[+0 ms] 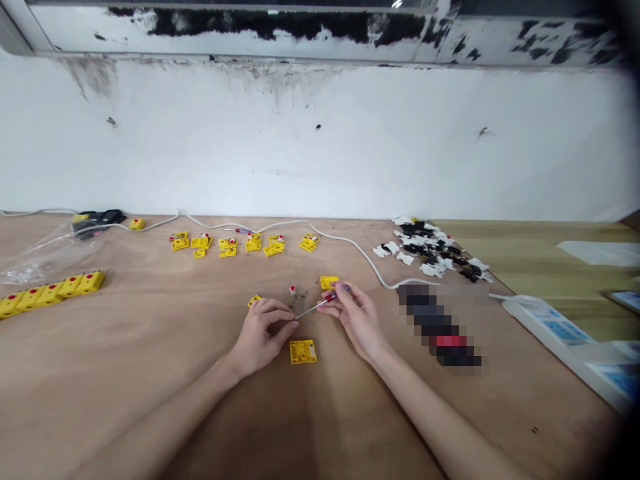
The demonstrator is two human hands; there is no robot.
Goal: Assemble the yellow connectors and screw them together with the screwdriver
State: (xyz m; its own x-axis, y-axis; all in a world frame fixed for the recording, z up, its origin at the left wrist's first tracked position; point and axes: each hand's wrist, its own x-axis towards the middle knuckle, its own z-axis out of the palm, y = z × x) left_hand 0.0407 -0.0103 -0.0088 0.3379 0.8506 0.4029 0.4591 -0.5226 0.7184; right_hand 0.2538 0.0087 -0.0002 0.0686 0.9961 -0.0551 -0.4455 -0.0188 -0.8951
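My right hand (356,318) pinches a small screwdriver (320,304) with a thin metal shaft that points left towards my left hand (261,333). The fingers of my left hand are curled round a small part that I cannot make out. An open yellow square housing (303,351) lies on the wooden table (150,373) just below and between my hands. Another yellow piece (329,282) lies just beyond my right hand, a small yellow bit (255,300) sits above my left hand, and a small metal part with a red cap (296,292) stands between them.
Several yellow assemblies (240,243) line the back of the table. A row of yellow blocks with red buttons (50,292) lies at far left by a plastic bag (40,257). Black and white parts (433,253) are heaped at right, near a white cable (365,257) and power strip (560,333).
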